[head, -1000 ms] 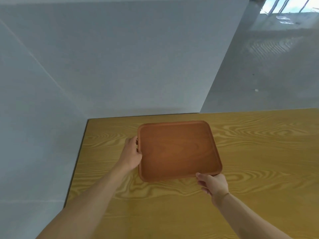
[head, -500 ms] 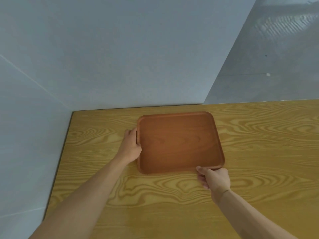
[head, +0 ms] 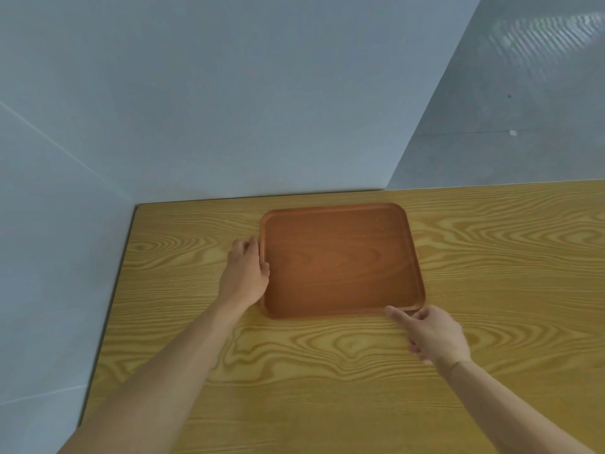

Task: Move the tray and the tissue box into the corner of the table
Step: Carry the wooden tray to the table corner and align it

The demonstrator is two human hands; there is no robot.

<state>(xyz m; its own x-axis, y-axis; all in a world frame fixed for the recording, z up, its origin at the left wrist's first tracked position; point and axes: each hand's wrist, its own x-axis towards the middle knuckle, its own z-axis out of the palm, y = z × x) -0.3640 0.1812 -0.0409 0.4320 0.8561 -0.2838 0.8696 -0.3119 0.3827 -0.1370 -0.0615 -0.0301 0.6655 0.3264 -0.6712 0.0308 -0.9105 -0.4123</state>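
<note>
I see left hand point(head: 246, 276) gripping tray point(head: 340, 260) left rim; right hand point(head: 432, 332) pinching lower-right corner. Risk: uneven shove skews tray, stops short of table point(head: 327, 371) corner, upper left.

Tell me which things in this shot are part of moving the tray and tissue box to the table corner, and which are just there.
Part of the job:
- brown wooden tray, flat on the table
- left hand, on the tray's left edge
- right hand, at the tray's near right corner
- table
- tissue box: not in view

Just there:
- grey wall panels
- floor
</note>
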